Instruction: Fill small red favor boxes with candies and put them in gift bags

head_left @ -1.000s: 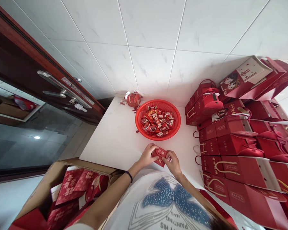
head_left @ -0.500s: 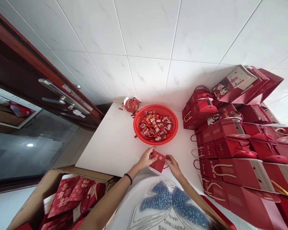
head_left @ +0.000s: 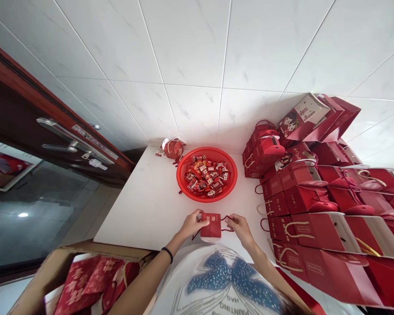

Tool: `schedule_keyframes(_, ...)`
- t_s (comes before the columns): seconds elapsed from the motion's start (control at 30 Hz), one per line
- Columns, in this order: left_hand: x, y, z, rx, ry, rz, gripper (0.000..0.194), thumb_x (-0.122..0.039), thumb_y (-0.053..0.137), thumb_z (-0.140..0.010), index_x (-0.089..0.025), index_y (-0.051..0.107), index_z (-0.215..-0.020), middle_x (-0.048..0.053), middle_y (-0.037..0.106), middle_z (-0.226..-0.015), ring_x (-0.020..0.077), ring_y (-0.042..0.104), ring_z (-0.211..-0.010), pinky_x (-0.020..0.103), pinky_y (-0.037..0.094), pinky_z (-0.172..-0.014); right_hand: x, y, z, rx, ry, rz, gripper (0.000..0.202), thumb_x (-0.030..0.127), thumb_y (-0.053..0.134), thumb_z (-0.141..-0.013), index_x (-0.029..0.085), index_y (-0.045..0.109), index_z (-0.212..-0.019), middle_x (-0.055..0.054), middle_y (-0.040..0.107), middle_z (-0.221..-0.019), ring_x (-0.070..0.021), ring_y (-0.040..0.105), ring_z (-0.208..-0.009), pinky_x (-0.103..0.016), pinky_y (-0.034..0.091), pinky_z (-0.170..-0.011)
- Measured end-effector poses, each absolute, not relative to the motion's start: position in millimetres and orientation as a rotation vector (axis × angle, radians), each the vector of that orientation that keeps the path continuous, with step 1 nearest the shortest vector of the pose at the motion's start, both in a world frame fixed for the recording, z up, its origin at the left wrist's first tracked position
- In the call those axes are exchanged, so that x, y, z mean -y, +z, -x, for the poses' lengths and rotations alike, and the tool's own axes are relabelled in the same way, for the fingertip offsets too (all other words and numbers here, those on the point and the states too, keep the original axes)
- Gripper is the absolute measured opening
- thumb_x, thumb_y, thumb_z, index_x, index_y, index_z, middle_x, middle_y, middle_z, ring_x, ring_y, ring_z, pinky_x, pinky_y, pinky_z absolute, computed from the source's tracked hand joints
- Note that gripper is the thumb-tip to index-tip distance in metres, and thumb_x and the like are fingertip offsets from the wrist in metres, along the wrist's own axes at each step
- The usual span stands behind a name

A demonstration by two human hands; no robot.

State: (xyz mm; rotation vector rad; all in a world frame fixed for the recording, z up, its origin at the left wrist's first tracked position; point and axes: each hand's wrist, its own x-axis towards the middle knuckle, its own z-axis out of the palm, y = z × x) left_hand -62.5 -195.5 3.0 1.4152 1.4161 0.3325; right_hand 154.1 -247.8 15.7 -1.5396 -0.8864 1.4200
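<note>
A small red gift box [head_left: 211, 226] with pale printed characters is held just in front of my body, over the table's near edge. My left hand [head_left: 193, 224] grips its left side, thumb lying across the front. Dark red cord handles stick out on both sides of the box. At its right, my right hand [head_left: 239, 227] pinches the cord handle [head_left: 227, 223]. Beyond the hands stands a red plastic basket [head_left: 180, 186] filled with wrapped candies [head_left: 207, 175].
Rows of red gift boxes [head_left: 307, 218] with cord handles fill the right side, with red paper bags [head_left: 331, 116] behind. A round red container [head_left: 173, 149] sits by the wall. A cardboard box [head_left: 52, 262] of red packaging stands lower left, near a door [head_left: 36, 140].
The gift box has turned more upright and square to me. My right hand has moved from the box's edge to its cord, pulling it out to the right. The view has shifted slightly.
</note>
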Motion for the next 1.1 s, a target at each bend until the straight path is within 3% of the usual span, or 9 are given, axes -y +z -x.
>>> schedule_keyframes(0.2, 193.8, 10.2, 40.5, -1.567, 0.35, -1.426, 0.036, -0.024, 0.075, -0.069, -0.017, 0.063, -0.103, 0.0, 0.069, -0.071, 0.0212, 0.067, -0.071, 0.029, 0.048, -0.068, 239.5, 51.7, -158.9, 0.965, 1.391, 1.433, 0.034, 0.049, 0.074, -0.069, 0.019, 0.069, -0.082, -0.005, 0.072, -0.08, -0.0207, 0.065, -0.074, -0.033, 0.051, -0.074)
schedule_keyframes(0.4, 192.8, 47.5, 12.1, -1.188, 0.506, -1.087, 0.032, -0.026, 0.069, -0.077, -0.019, 0.06, -0.107, 0.001, 0.069, -0.075, 0.0183, 0.069, -0.072, 0.03, 0.053, -0.068, 249.2, 49.4, -146.9, 1.233, 1.212, 1.517, 0.031, 0.03, 0.07, -0.071, 0.02, 0.069, -0.1, -0.003, 0.074, -0.087, -0.0211, 0.065, -0.082, -0.035, 0.052, -0.08)
schedule_keyframes(0.57, 193.2, 84.5, -13.4, -0.963, 0.55, -0.942, 0.034, -0.024, 0.065, -0.079, -0.02, 0.06, -0.112, 0.005, 0.073, -0.096, 0.021, 0.071, -0.092, 0.034, 0.055, -0.083, 250.6, 46.0, -142.3, 1.137, 1.095, 1.567, 0.044, 0.028, 0.069, -0.069, 0.02, 0.064, -0.112, -0.005, 0.075, -0.095, -0.0209, 0.069, -0.081, -0.033, 0.054, -0.075)
schedule_keyframes(0.73, 188.5, 91.9, -43.0, -0.789, 0.545, -0.968, 0.041, -0.018, 0.065, -0.079, -0.019, 0.064, -0.12, 0.01, 0.071, -0.121, 0.0254, 0.064, -0.118, 0.039, 0.053, -0.099, 239.2, 42.2, -163.9, 0.961, 0.892, 1.564, 0.036, 0.031, 0.06, -0.073, 0.018, 0.064, -0.106, -0.009, 0.075, -0.093, -0.0219, 0.069, -0.08, -0.033, 0.055, -0.071)
schedule_keyframes(0.9, 177.5, 85.9, -64.7, -0.675, 0.621, -1.025, 0.056, -0.018, 0.072, -0.076, -0.02, 0.062, -0.13, 0.014, 0.06, -0.141, 0.0304, 0.051, -0.135, 0.046, 0.046, -0.109, 209.4, 37.7, -208.6, 0.786, 0.753, 1.583, 0.025, 0.035, 0.06, -0.071, 0.017, 0.068, -0.086, -0.007, 0.073, -0.083, -0.0216, 0.067, -0.078, -0.032, 0.054, -0.07)
schedule_keyframes(1.1, 162.1, 77.0, -39.9, -0.868, 0.586, -1.128, 0.035, -0.025, 0.072, -0.076, -0.018, 0.07, -0.11, 0.01, 0.073, -0.118, 0.0263, 0.066, -0.114, 0.042, 0.05, -0.102, 157.3, 25.2, -256.7, 0.655, 0.619, 1.633, 0.022, 0.038, 0.061, -0.062, 0.018, 0.063, -0.072, -0.003, 0.067, -0.069, -0.0179, 0.061, -0.066, -0.029, 0.05, -0.062)
